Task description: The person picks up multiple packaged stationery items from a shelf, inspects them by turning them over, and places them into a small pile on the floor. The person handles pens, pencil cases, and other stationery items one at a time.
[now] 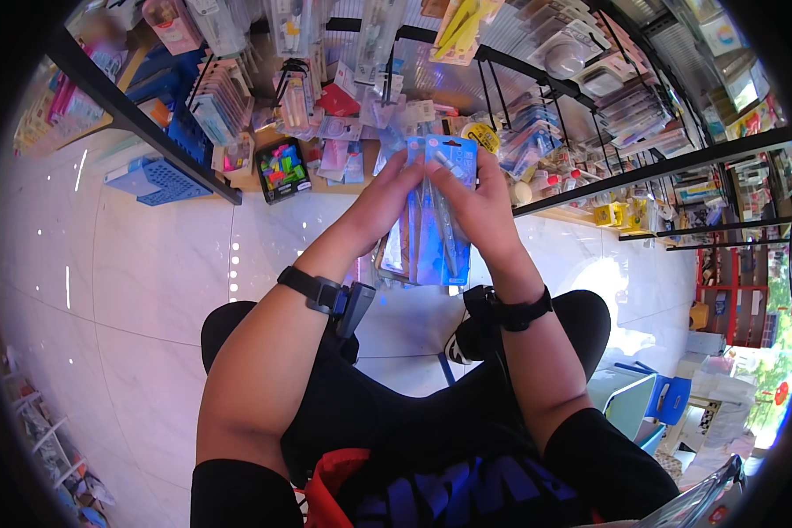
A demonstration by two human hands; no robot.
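Observation:
In front of the shelf's lower edge, both hands hold a small bunch of flat, clear-fronted packs. A blue-backed blister pack with a slim, clear pen-like item inside lies on the right of the bunch. My right hand is closed on its upper right part, thumb across the front. Other clear packs show pinkish and pale contents at the left. My left hand grips these along their left side, thumb near the top. The fingers behind the packs are hidden.
Hanging packs fill the shelf rack ahead. On its bottom board stand a black box of colourful small pieces and a yellow round pack. A blue basket is at left; a black shelf post slants beside it. A blue stool stands right.

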